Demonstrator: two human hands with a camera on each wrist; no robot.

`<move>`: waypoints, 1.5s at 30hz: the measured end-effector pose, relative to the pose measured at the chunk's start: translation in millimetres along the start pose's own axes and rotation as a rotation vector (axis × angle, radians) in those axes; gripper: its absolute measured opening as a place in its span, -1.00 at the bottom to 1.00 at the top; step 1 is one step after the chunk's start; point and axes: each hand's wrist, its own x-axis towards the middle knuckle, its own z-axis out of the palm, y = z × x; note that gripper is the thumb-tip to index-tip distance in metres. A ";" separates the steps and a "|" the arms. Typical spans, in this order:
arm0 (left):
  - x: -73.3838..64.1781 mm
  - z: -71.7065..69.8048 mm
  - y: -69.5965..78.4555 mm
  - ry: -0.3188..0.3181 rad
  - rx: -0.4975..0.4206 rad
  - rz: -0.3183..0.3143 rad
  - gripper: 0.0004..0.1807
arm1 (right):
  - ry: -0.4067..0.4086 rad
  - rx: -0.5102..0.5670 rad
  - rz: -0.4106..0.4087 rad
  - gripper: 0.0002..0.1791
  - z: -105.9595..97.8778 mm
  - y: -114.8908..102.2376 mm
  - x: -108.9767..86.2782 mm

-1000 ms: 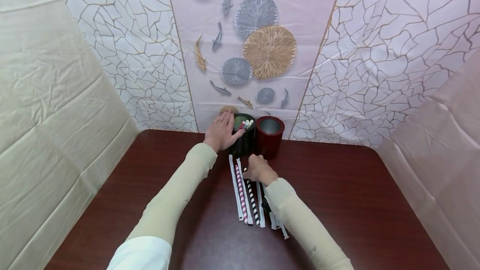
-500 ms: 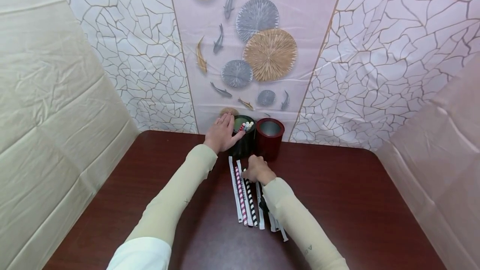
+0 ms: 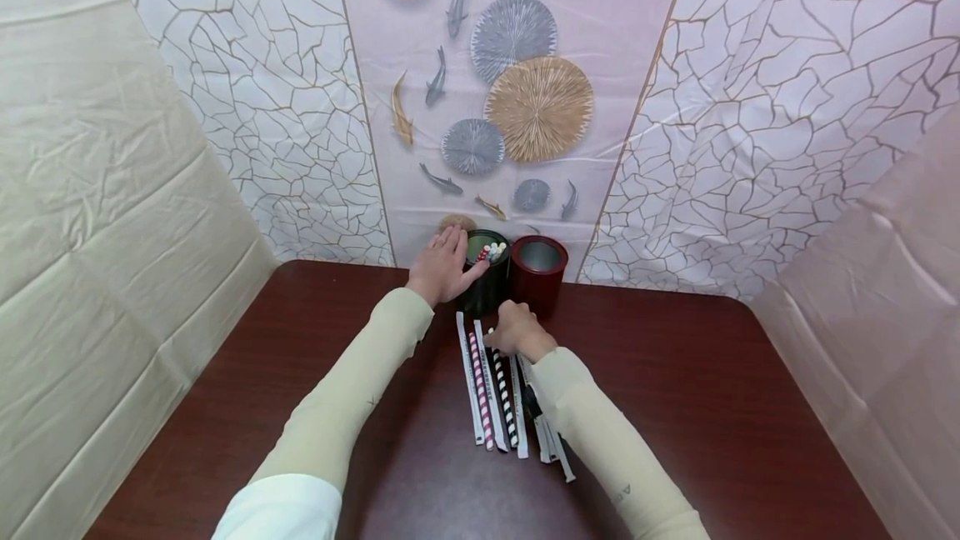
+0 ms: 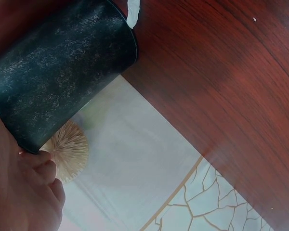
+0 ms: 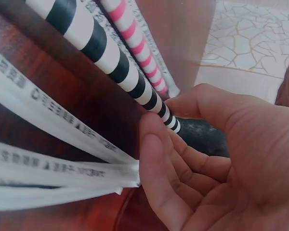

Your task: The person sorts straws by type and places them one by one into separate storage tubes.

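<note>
My left hand (image 3: 441, 267) rests against the left side of a black can (image 3: 486, 294), fingers straight and thumb along the rim. Several straws, red-striped and pale, stand inside that can. My right hand (image 3: 519, 332) pinches the far end of a black-and-white striped straw (image 5: 106, 55) between thumb and index finger; its other fingers are curled loosely. Left of it lie a pink-and-white striped straw (image 3: 481, 394) and white paper-wrapped straws (image 3: 468, 373). More wrapped straws (image 5: 53, 171) lie to its right, partly hidden under my right wrist.
A dark red can (image 3: 542, 282) stands upright right beside the black one, near the wooden table's (image 3: 660, 407) far edge. Behind them hangs a patterned backdrop (image 3: 517, 190). Cream cloth (image 3: 97, 215) walls flank both sides.
My right hand has edged slightly forward, and the black-and-white straw's near end has shifted a little away from me. My left hand stays at the black can.
</note>
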 end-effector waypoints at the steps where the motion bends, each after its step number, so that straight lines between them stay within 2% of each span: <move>1: 0.2 -0.1 -0.1 0.000 0.004 0.000 -0.03 | 0.003 -0.005 -0.003 -0.74 -2.2 -0.6 -0.7; 8: -0.2 -1.4 0.2 0.010 -0.004 0.005 -0.03 | 0.019 -0.009 -0.029 -0.67 -17.1 -6.3 -6.3; 15: 0.9 -0.6 -1.3 0.007 0.004 0.002 -0.03 | 0.044 -0.076 -0.077 -0.68 -32.0 -15.2 -13.0; 21: 4.2 3.0 -2.8 -0.013 0.008 -0.007 -0.03 | 0.045 -0.093 -0.103 -0.59 -46.4 -22.2 -21.9; 31: 1.3 3.3 -3.2 0.011 -0.007 0.005 -0.03 | 0.080 -0.173 -0.149 -0.54 -69.0 -33.4 -35.4; 36: 1.4 2.9 -2.4 0.006 -0.008 0.004 -0.04 | 0.079 -0.176 -0.156 -0.46 -80.4 -38.9 -43.2; 41: -0.1 1.5 -1.3 0.006 -0.005 0.008 -0.03 | 0.118 -0.184 -0.201 -0.36 -97.8 -48.5 -53.1; 45: 0.6 1.5 -0.6 0.011 0.000 0.013 -0.02 | 0.188 -0.215 -0.241 -0.40 -114.3 -56.0 -58.8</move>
